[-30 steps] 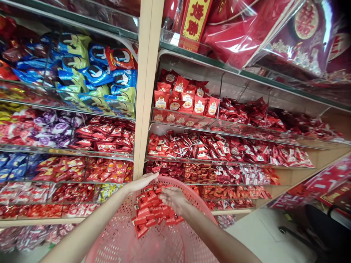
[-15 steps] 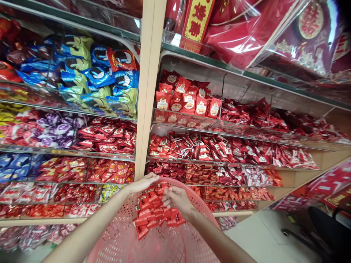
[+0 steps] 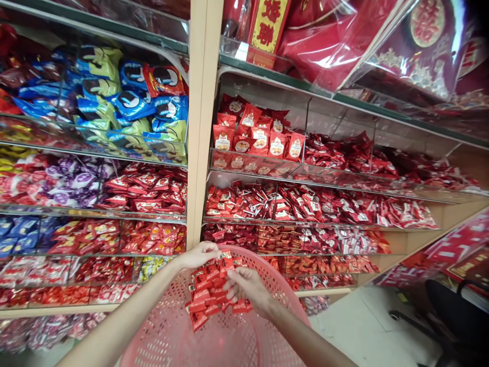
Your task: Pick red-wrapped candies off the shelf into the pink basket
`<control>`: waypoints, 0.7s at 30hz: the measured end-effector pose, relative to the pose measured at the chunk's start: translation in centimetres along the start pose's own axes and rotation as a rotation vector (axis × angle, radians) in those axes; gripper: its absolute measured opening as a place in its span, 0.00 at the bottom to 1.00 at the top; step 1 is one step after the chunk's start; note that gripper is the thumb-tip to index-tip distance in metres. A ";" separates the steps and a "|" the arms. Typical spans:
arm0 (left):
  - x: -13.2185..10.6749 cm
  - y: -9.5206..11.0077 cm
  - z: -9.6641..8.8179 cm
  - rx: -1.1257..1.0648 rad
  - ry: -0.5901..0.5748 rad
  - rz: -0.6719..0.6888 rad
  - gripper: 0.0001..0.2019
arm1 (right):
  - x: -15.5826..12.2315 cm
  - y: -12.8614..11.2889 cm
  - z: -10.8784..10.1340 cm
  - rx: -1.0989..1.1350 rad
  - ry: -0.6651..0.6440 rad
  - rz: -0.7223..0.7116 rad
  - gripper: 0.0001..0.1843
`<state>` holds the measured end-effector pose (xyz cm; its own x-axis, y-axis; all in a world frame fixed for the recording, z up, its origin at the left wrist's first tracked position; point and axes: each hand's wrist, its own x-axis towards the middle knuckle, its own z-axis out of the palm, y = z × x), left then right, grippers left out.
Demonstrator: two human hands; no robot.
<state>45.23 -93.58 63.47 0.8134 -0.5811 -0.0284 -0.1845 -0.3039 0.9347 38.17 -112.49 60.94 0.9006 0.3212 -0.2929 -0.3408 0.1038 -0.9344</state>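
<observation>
A pink perforated plastic basket (image 3: 168, 331) fills the lower middle of the view. Inside it lies a heap of small red wrapped candies (image 3: 210, 298). My left hand (image 3: 198, 255) rests on the basket's far rim, its fingers curled over the edge above the heap. My right hand (image 3: 246, 288) is inside the basket, its fingers closed on red candies at the right side of the heap.
Glass-fronted shelves of packaged sweets rise ahead: blue and yellow packs (image 3: 126, 107) upper left, red packets (image 3: 255, 140) right of a beige post (image 3: 200, 122). Red decorations in plastic (image 3: 344, 46) hang above. Tiled floor (image 3: 362, 326) lies lower right.
My right hand has closed round some candies and shifted slightly left. The left hand's fingers curled tighter on the rim. The view has barely moved.
</observation>
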 end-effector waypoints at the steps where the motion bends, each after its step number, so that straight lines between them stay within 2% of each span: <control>1: 0.0 0.0 0.0 -0.003 -0.007 0.004 0.22 | 0.0 0.1 0.2 0.030 -0.001 0.049 0.24; 3: 0.0 0.1 0.0 -0.003 -0.020 0.011 0.22 | -0.1 0.2 0.4 0.094 -0.004 0.105 0.24; 6: -0.1 0.0 0.0 0.008 -0.029 0.027 0.22 | -0.1 0.3 0.3 0.153 -0.001 0.111 0.21; 14: 0.2 -0.9 -0.3 0.049 -0.021 0.043 0.24 | -0.1 0.2 -1.1 0.104 -0.053 0.152 0.16; 18: 0.3 -0.8 -0.2 0.035 0.012 0.003 0.22 | -0.2 0.3 -0.9 0.122 -0.040 0.156 0.15; 21: 0.2 -0.5 -0.1 0.019 0.080 -0.033 0.21 | -0.2 0.3 -0.6 0.162 -0.014 0.158 0.15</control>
<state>45.50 -93.49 63.01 0.8606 -0.5084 -0.0298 -0.1665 -0.3362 0.9270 38.03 -113.14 60.58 0.8293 0.3587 -0.4286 -0.5168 0.2003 -0.8323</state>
